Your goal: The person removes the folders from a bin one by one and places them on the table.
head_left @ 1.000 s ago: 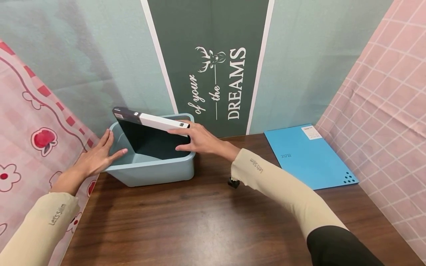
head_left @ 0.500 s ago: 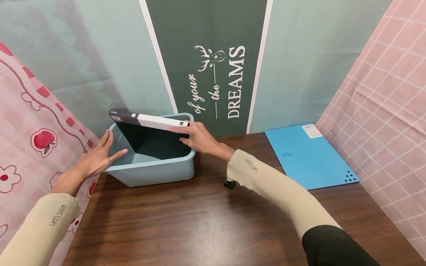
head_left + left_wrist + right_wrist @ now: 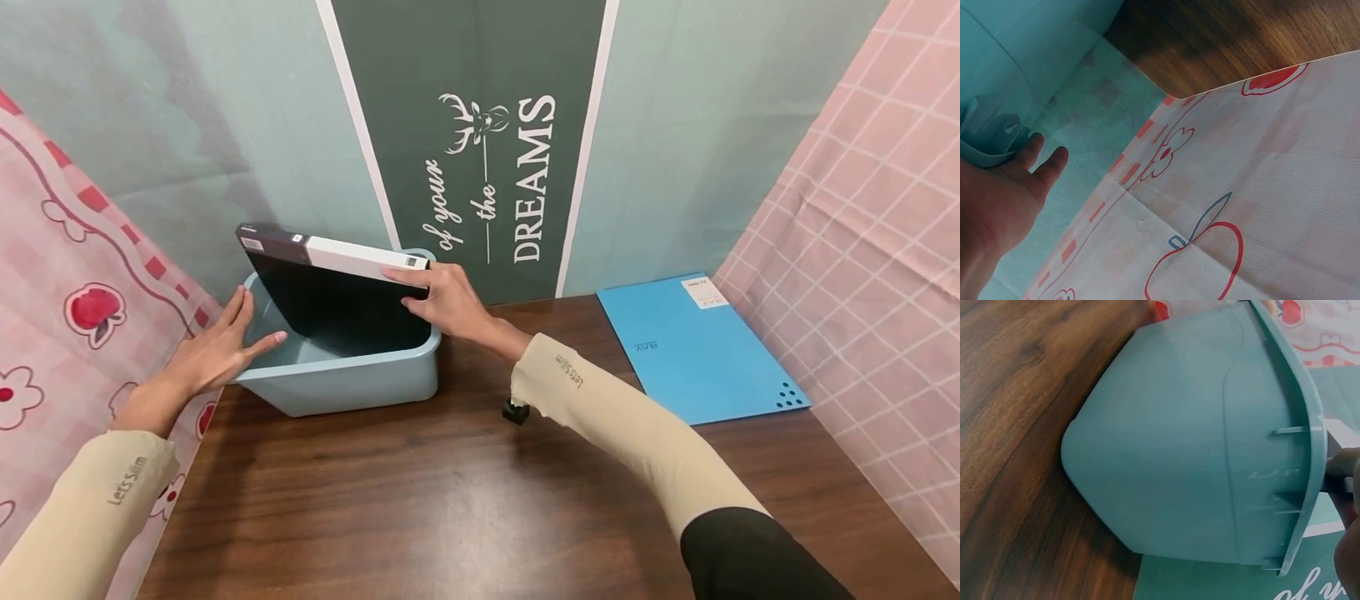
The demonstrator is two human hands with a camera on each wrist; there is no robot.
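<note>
A black file folder (image 3: 345, 304) with a dark-and-white spine stands slanted in the light blue plastic bin (image 3: 345, 387), spine up, its lower part down inside. My right hand (image 3: 452, 302) pinches the spine's right end, fingers over the top and thumb against the black cover. In the right wrist view the bin (image 3: 1172, 444) fills the middle, with only part of that hand (image 3: 1347, 506) showing past its rim. My left hand (image 3: 217, 346) rests at the bin's left rim, fingers extended and thumb over the opening. Two of its fingertips (image 3: 1054, 164) show in the left wrist view.
A blue file (image 3: 697, 354) marked RAY, with a white label, lies on the brown wooden table (image 3: 465, 492) at the right. A printed cloth (image 3: 487, 150) hangs behind. Pink cloths stand along the left (image 3: 45, 333) and right (image 3: 885, 250) sides.
My right hand's thumb has shifted up along the cover, and the folder has risen a little and edged left at its far end. My left hand stays at the rim.
</note>
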